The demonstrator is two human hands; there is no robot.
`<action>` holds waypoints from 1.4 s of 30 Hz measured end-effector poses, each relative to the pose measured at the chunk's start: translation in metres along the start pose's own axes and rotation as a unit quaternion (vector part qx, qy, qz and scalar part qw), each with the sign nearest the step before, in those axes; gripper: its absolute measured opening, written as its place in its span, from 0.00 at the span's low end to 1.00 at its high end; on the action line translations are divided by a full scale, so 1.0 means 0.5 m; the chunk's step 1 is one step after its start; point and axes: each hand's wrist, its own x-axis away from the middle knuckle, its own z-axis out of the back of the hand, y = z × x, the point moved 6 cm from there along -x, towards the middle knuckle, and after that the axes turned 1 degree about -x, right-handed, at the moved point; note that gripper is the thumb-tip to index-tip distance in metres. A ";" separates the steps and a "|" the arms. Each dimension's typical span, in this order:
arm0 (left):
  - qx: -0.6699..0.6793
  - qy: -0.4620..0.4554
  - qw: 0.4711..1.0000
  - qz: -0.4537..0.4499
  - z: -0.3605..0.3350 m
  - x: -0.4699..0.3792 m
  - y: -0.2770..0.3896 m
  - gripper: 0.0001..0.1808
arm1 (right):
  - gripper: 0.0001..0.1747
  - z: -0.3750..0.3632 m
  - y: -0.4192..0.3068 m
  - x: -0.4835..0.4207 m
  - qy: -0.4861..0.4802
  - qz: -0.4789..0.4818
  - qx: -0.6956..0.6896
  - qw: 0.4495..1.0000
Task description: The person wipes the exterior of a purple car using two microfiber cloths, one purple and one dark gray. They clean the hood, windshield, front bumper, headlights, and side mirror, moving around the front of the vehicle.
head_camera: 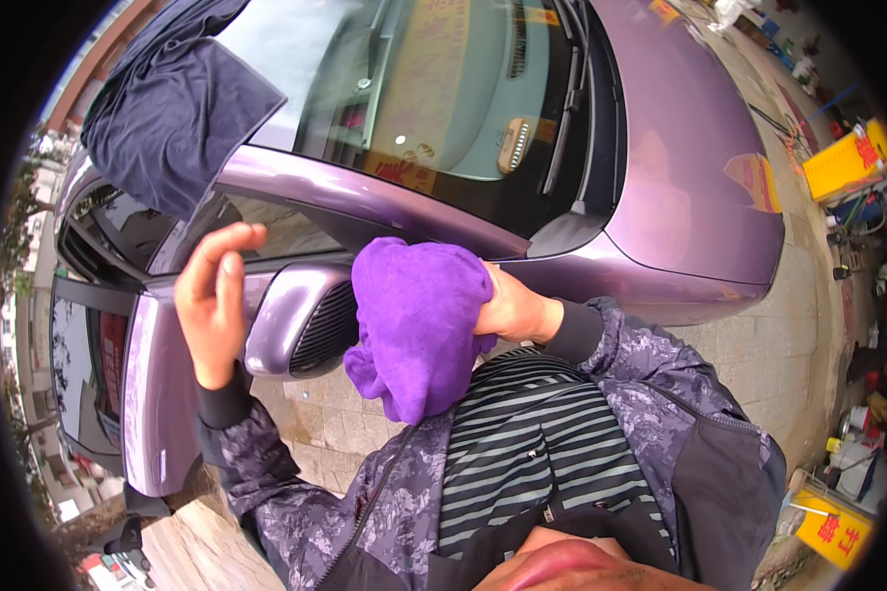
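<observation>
A bunched purple cloth (420, 325), which looks like microfibre, is gripped in my right hand (516, 304) in front of my chest. Loose folds of it droop below the hand. My left hand (218, 306) is raised beside the side mirror (297, 319) of a purple car, its fingers slightly bent and apart from the thumb, with nothing in it. Behind that hand is the car's side window (266, 227). A dark grey towel (185, 122) is draped over the roof edge and hangs down over the side glass. The cloth hides part of the mirror and the door frame.
The windshield (451, 96), wipers (562, 133) and hood (687, 148) lie ahead. At left a car door (159, 399) stands swung out. Yellow signs with writing (850, 162) and cluttered gear line the right side. Paving (769, 369) runs beside the car.
</observation>
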 end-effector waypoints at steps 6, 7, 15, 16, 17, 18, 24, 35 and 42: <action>0.249 0.014 0.945 0.211 -0.239 0.309 -0.052 0.52 | 0.45 0.083 -0.022 0.008 0.033 0.019 -0.053 0.998; 0.319 0.041 0.914 0.246 -0.303 0.345 -0.062 0.56 | 0.44 0.107 -0.029 0.005 0.033 0.024 -0.005 0.999; 0.488 0.037 0.820 0.297 -0.576 0.429 -0.107 0.55 | 0.40 -0.007 -0.004 -0.072 -0.133 0.180 0.391 0.893; 0.538 0.064 0.787 0.293 -0.575 0.429 -0.112 0.51 | 0.43 -0.051 0.015 -0.113 -0.175 0.223 0.535 0.796; 0.647 0.107 0.693 0.299 -0.573 0.432 -0.119 0.48 | 0.47 -0.091 0.027 -0.147 -0.172 0.263 0.549 0.775; 0.710 0.147 0.620 0.300 -0.568 0.436 -0.123 0.44 | 0.50 -0.126 0.038 -0.171 -0.166 0.285 0.564 0.757; 0.735 0.228 0.575 0.278 -0.507 0.475 -0.132 0.48 | 0.50 -0.291 0.040 -0.238 -0.184 0.332 0.656 0.652; 0.671 0.099 0.633 0.374 -0.559 0.458 -0.202 0.30 | 0.56 -0.125 0.081 -0.215 -0.090 0.283 0.573 0.764; 0.657 -0.001 0.606 0.448 -0.652 0.491 -0.216 0.27 | 0.39 0.007 0.171 -0.008 -0.126 0.157 0.648 0.735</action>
